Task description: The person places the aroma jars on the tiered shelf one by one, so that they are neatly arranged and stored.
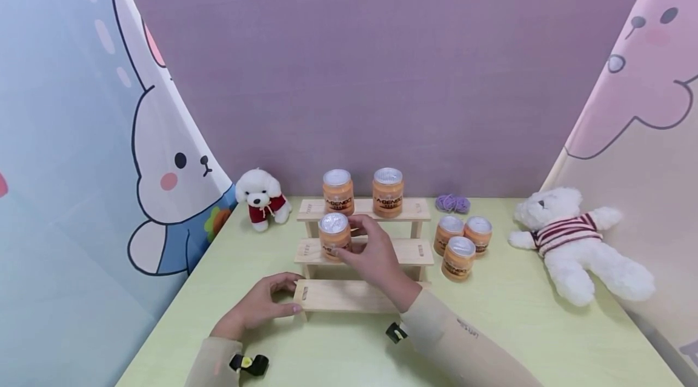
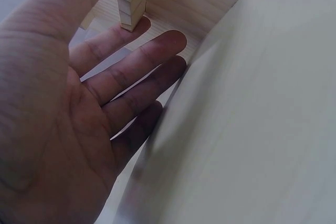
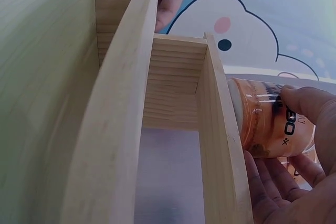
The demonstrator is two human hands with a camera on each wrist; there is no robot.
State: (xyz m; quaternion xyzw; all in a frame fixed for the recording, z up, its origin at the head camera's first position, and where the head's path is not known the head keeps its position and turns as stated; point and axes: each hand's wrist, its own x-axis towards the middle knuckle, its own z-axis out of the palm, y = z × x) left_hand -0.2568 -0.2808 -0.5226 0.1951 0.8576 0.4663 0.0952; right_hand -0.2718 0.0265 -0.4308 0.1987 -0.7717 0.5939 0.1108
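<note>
My right hand (image 1: 376,254) holds an orange jar with a silvery lid (image 1: 334,234) at the middle step (image 1: 398,252) of a wooden stand. In the right wrist view, the thumb lies on the jar's label side (image 3: 265,116) and the fingers reach beneath it; the jar's base is close against the board (image 3: 223,114). With thumb and forefinger, my left hand (image 1: 260,305) spans the left end of the lowest step (image 1: 349,296). The left wrist view shows that forefinger touching the wooden end (image 2: 131,1), while the other fingers extend loosely. Two similar jars (image 1: 339,193) (image 1: 388,193) stand on the top step.
Three more orange jars (image 1: 458,258) cluster right of the stand, with purple yarn (image 1: 452,203) behind them. A white plush dog (image 1: 262,199) sits at the back left. A white teddy bear (image 1: 572,241) lies on the right of the pale table (image 1: 545,338).
</note>
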